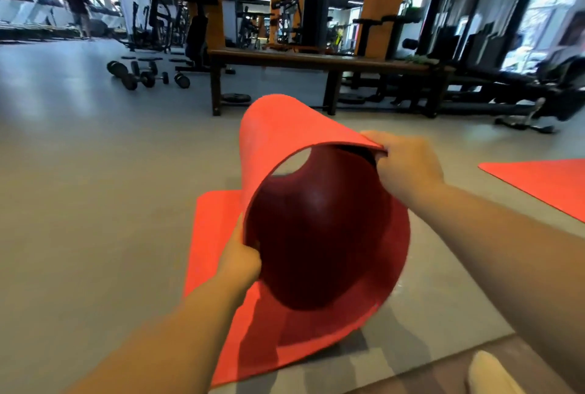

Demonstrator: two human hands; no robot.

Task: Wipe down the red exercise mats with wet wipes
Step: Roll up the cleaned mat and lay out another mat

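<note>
A pale shoe (490, 374) shows at the bottom right. The left hand (239, 262) grips the lower left rim of a red mat (285, 131) curled into a wide tube, and the right hand (406, 166) pinches its upper edge. Red matting lies flat on the grey floor (95, 172) beneath; I cannot tell whether it is the same mat. Another red mat (544, 181) lies to the right. Beyond stand a long wooden table (316, 60) and dumbbells (142, 75).

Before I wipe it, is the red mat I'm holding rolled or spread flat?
Rolled: the held mat curls into a loose tube you can see through.
</note>
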